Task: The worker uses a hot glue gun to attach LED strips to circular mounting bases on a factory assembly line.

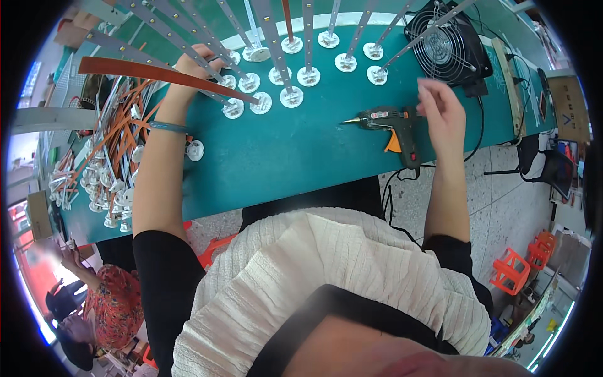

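Upright LED strips (274,47) on round white bases (291,97) stand in rows on the green table (282,151). Among those at the back left, my left hand (191,70) has its fingers closed at the lower end of one strip, partly hidden by the strips in front. A brown-orange strip (157,72) leans across my left wrist. My right hand (445,113) hovers just right of a dark glue gun (402,125) with an orange trigger, which lies on its side with its nozzle to the left. Its fingers are loosely bent and apart, with nothing in them.
At the back right stands a black fan (443,47) with a wire guard. Left of my forearm lies a heap of strips with white bases (110,176); one loose base (195,150) sits beside my arm. A cable (480,125) hangs over the edge. Another person (116,301) is at lower left.
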The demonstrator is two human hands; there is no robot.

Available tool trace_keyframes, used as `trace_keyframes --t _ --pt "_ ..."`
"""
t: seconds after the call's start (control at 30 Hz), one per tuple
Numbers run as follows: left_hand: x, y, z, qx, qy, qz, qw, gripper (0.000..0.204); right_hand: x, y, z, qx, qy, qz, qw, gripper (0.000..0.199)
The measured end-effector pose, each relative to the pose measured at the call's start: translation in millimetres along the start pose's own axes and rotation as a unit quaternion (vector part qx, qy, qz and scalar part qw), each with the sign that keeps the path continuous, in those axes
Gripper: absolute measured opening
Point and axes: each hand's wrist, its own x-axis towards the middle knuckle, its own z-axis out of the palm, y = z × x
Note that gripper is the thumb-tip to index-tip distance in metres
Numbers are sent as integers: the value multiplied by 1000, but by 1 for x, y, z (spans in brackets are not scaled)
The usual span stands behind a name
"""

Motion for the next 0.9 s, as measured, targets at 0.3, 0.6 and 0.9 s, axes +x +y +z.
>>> trace_keyframes --t 0.3,0.6,0.9 --pt "-8 16 6 -94 0 -49 994 31 79 23 27 -222 -123 -51 966 35" --pt "-6 11 6 -162 19 -56 985 49 68 6 11 -245 -91 -80 962 34" --pt "-22 34 -19 -342 77 -36 936 72 -8 -78 -23 -43 -108 -31 993 18"
